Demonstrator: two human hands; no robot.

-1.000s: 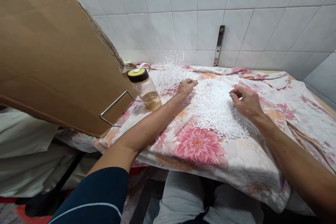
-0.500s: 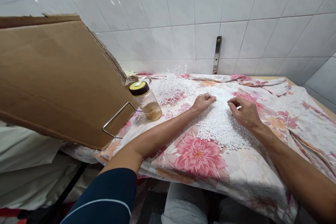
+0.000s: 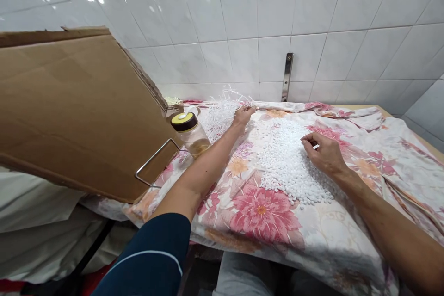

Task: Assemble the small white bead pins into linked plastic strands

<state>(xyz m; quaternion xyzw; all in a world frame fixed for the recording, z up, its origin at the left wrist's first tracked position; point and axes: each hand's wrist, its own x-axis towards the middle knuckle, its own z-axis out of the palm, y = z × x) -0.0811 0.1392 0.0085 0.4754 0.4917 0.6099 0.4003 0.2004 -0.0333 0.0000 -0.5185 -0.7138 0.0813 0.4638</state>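
My left hand (image 3: pixel 244 115) is at the right edge of a tangled heap of thin white plastic strands (image 3: pixel 222 111). Its fingers are closed, and a tiny white tip shows at the fingertips; what they grip is too small to make out. Over the right side of a spread pile of small white beads or pellets (image 3: pixel 286 162), my right hand (image 3: pixel 322 149) holds thumb and forefinger pinched together. Whatever may be in that pinch is too small to see.
A clear bottle (image 3: pixel 194 136) with a yellow and black lid stands left of my forearm, partly hidden by it. Further left leans a large cardboard sheet (image 3: pixel 76 111) beside a bent metal wire frame (image 3: pixel 152 159). Floral cloth (image 3: pixel 263 212) covers the table, against a tiled wall.
From over the pellet pile, my left hand has moved left and away from me to the strand heap. The right hand stays over the pile, still pinched.
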